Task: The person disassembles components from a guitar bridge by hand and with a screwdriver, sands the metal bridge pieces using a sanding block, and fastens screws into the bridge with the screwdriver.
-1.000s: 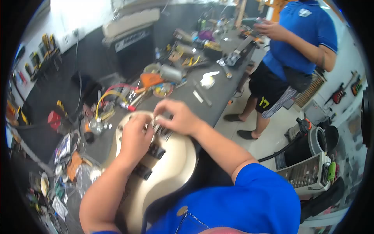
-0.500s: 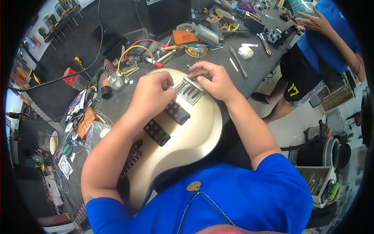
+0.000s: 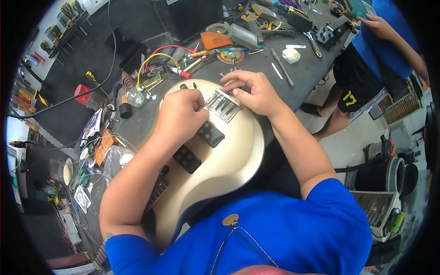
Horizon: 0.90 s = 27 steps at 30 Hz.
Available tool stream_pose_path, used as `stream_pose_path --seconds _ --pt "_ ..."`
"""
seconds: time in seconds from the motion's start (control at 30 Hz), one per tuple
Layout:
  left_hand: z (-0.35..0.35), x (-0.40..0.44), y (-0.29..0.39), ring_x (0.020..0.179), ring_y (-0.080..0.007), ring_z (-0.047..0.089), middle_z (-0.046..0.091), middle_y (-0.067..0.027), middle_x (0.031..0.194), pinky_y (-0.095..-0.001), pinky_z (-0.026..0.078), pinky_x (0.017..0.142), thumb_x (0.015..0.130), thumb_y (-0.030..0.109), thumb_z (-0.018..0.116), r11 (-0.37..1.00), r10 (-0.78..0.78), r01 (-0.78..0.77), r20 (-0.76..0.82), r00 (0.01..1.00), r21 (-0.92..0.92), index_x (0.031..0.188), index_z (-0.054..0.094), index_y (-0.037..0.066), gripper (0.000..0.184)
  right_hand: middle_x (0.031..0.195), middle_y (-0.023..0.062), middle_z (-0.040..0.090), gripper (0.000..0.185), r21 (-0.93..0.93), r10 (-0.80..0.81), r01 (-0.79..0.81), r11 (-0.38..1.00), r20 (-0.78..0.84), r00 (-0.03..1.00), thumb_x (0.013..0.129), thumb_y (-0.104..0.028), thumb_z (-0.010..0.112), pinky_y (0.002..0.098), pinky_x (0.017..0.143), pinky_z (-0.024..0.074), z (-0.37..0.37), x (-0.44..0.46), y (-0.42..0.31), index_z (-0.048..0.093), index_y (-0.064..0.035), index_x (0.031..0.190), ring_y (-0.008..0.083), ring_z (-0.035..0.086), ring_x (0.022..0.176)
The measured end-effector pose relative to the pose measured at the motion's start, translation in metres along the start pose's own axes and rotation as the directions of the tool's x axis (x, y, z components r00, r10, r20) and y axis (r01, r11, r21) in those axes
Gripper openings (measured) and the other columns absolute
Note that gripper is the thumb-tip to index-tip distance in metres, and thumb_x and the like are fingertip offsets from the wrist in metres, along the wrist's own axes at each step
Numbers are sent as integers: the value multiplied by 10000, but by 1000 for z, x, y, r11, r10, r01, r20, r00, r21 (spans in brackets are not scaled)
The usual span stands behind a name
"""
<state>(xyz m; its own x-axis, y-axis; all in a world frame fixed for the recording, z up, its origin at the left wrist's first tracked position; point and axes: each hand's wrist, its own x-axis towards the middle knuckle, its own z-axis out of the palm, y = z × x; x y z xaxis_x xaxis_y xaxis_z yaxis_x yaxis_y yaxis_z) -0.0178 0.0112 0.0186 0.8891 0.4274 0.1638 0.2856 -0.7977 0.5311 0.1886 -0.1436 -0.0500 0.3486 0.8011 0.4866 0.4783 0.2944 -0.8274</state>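
A cream guitar body lies in front of me, with two black pickups, one of them the pickup, and a metal bridge. My left hand is closed beside the bridge's left edge, its fingers curled; anything between the fingertips is hidden. At the bridge's upper right edge rests my right hand, thumb and fingers bent close together over the metal; what they hold, if anything, is too small to make out. Part of the fretboard shows under my left forearm.
Behind the guitar lie a red marker, an orange block, a small white container and pliers. Cables and a plastic bag lie at the left. A co-worker in blue stands at the upper right.
The view has tilted down and come closer over the guitar since a second ago. My hands have moved apart to either side of the bridge. The co-worker's arms have shifted.
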Motion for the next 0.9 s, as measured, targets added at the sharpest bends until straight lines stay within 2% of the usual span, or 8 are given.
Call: stream_pose_path --seconds 0.3,0.4,0.53,0.6,0.63,0.73,0.8,0.9 --pt "-1 0 2 751 -259 766 780 -168 822 -384 604 742 797 69 783 1000 -7 7 0 1000 -10 924 803 -12 152 1061 179 865 380 -16 8 -8 1000 6 1000 890 -89 671 375 946 623 -1 0 0 759 16 1244 224 827 992" --pt "0 1 3 751 -260 766 778 -166 818 -379 602 744 796 71 783 1000 -9 9 -4 1000 5 923 804 -10 152 1091 202 857 417 -48 53 -51 998 45 998 887 -53 641 377 1011 612 -4 1 -5 742 63 1275 246 828 1113" --pt "1 1 5 756 -275 766 776 -158 812 -383 600 746 792 75 787 997 -41 42 8 999 -58 919 803 -9 153 1109 177 855 396 -9 66 -66 998 49 997 890 -20 631 379 1003 620 -2 0 -1 750 63 1258 217 818 1115" --pt "11 -5 -4 782 -337 765 773 -181 812 -431 604 768 799 85 795 999 19 -22 -73 997 -33 896 798 -6 134 1117 161 851 389 58 92 -95 994 37 995 888 3 625 382 1002 622 1 -2 2 756 58 1250 202 812 1107" --pt "16 -1 -4 796 -369 765 772 -192 812 -455 605 779 802 89 799 996 84 -89 -129 988 -32 885 795 -5 126 1116 143 844 388 19 121 -121 992 35 992 880 31 618 381 1006 623 2 -3 0 764 49 1240 191 803 1088" --pt "21 8 6 856 -393 758 780 -181 872 -478 596 813 821 75 798 997 79 -81 -135 988 -9 930 783 -2 135 1099 180 845 355 -8 59 -59 998 32 998 865 -9 649 382 994 627 -2 0 -7 763 44 1197 234 820 1064" --pt "18 6 18 875 -398 755 782 -180 896 -482 593 816 828 63 796 1000 16 -20 -129 992 -25 961 774 1 148 1080 195 844 351 -24 47 -47 999 34 998 846 -30 660 394 991 631 -3 0 -12 767 37 1173 283 830 1052" --pt "23 8 16 876 -398 756 779 -188 891 -485 591 813 835 42 794 998 59 -61 -134 989 -16 980 763 5 154 1069 201 845 356 -15 16 -15 1000 40 999 836 -47 659 397 980 630 -4 1 -8 771 32 1165 297 831 1037"
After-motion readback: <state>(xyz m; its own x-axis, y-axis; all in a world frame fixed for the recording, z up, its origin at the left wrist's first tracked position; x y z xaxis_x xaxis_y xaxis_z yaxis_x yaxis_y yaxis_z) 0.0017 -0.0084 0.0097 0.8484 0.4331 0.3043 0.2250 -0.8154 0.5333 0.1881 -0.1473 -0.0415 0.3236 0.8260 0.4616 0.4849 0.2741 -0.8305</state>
